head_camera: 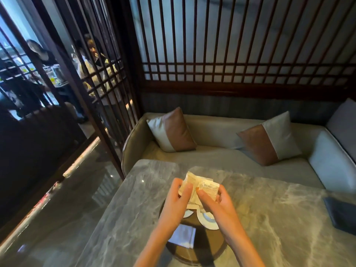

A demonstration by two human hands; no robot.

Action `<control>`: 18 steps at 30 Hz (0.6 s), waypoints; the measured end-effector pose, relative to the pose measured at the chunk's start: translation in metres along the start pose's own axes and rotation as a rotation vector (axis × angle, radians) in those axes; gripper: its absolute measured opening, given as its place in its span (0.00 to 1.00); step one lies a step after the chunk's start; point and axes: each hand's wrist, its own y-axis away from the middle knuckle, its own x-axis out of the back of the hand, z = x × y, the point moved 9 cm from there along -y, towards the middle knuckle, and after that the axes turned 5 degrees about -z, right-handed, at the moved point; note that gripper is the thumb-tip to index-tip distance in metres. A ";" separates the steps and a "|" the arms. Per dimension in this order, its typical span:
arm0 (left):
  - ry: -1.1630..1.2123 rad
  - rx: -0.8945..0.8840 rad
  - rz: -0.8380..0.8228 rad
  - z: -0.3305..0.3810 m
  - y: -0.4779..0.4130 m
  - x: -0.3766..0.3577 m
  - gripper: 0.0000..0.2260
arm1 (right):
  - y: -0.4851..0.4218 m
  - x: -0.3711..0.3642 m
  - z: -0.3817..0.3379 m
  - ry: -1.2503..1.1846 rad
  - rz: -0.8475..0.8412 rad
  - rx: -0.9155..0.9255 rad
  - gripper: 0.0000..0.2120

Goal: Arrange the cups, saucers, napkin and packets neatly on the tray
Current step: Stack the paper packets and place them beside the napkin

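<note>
Both my hands hold a bunch of pale paper packets point(200, 185) above a round dark tray point(200, 253) on the marble table. My left hand point(176, 201) grips the bunch's left side and my right hand point(217, 203) grips its right side. A folded white napkin point(184, 236) lies flat on the tray's near part. A white saucer point(208, 220) sits on the tray under my right hand, and the edge of a second white saucer point(187, 213) shows between my wrists. Cups are hidden or out of view.
The grey marble table point(269, 218) extends right, with a dark folded cloth point(341, 214) at its right edge. A cushioned bench point(221, 157) with two pillows stands behind the table. A wooden lattice screen stands left, with people beyond it.
</note>
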 end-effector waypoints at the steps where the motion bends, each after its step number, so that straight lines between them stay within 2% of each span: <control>1: 0.008 0.000 -0.040 0.003 -0.002 -0.002 0.08 | -0.001 0.000 -0.006 0.008 0.007 0.022 0.15; 3: 0.003 -0.012 -0.102 0.011 -0.005 -0.001 0.01 | -0.004 0.000 -0.020 0.024 0.005 0.055 0.15; 4: -0.019 -0.024 -0.127 0.016 -0.007 0.000 0.02 | -0.006 -0.001 -0.026 0.039 -0.007 0.071 0.15; 9: -0.012 0.035 -0.226 0.030 -0.011 0.001 0.10 | -0.015 -0.008 -0.049 0.110 -0.057 0.132 0.15; 15: 0.142 0.082 -0.158 0.029 -0.020 0.010 0.16 | -0.016 -0.001 -0.043 -0.246 -0.096 0.042 0.12; 18: 0.201 0.071 -0.190 0.029 -0.022 0.004 0.19 | -0.012 0.003 -0.039 -0.267 -0.096 0.007 0.13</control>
